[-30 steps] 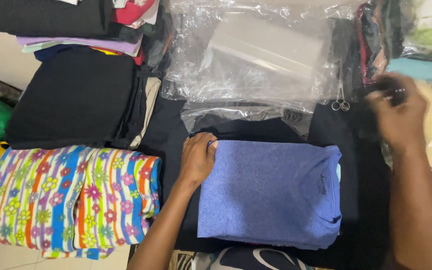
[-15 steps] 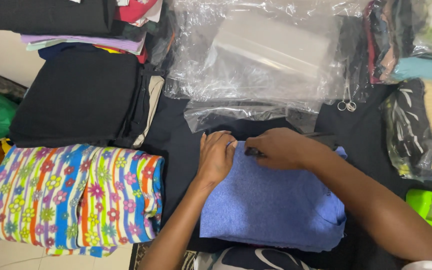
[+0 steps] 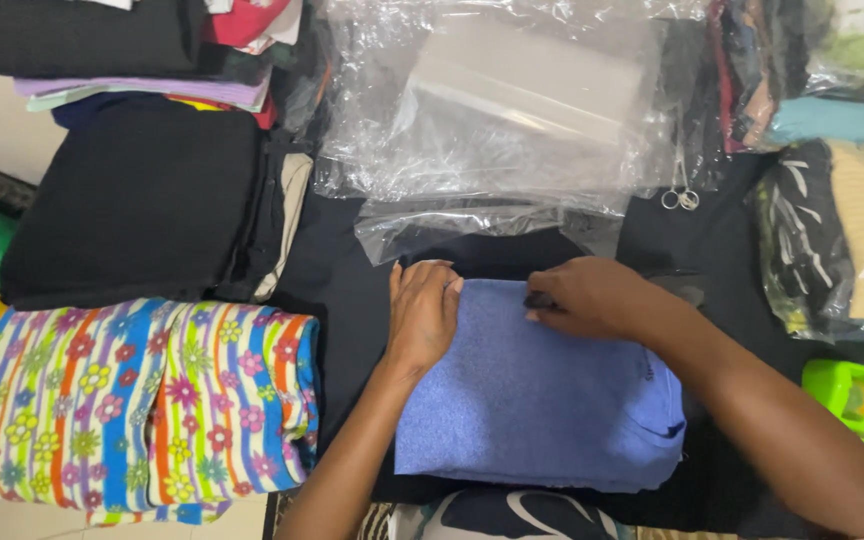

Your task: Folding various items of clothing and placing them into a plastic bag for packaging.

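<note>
Item: folded blue knit garment (image 3: 542, 400), flat on the black cloth-covered surface (image 3: 342, 280), centre near you, long axis left to right. Your left hand (image 3: 422, 315) lies flat, fingers released, pressing its far-left corner. Your right hand (image 3: 592, 298) rests on the far edge, fingers pinched on a small dark object (image 3: 535, 299), kind unclear. Both hands touch the garment. Clear plastic bags (image 3: 502, 120) lie just beyond; small scissors (image 3: 680, 196) far right.

Blue folded garment (image 3: 542, 400), striped floral multicolour cloth (image 3: 142, 400), black fabric stack (image 3: 132, 200), lime-green plastic object (image 3: 847, 392).
</note>
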